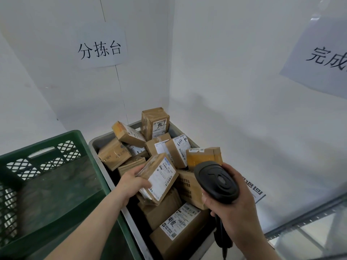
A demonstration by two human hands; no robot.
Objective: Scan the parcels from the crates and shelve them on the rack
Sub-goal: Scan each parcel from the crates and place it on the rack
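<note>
A grey crate (94, 145) in the middle holds several brown cardboard parcels with white labels. My left hand (131, 182) grips one small parcel (159, 178) by its left end, tilted, its label facing up, just above the pile. My right hand (232, 205) holds a black barcode scanner (216, 181) by the handle; the scanner head sits right of the held parcel and points toward it. A tall parcel marked 98L (155, 122) stands at the crate's far end.
A green lattice crate (47, 152) stands to the left, touching the grey one, with nothing visible inside. White walls close in behind, bearing two paper signs (101, 47). A metal rack edge (308, 220) runs along the lower right.
</note>
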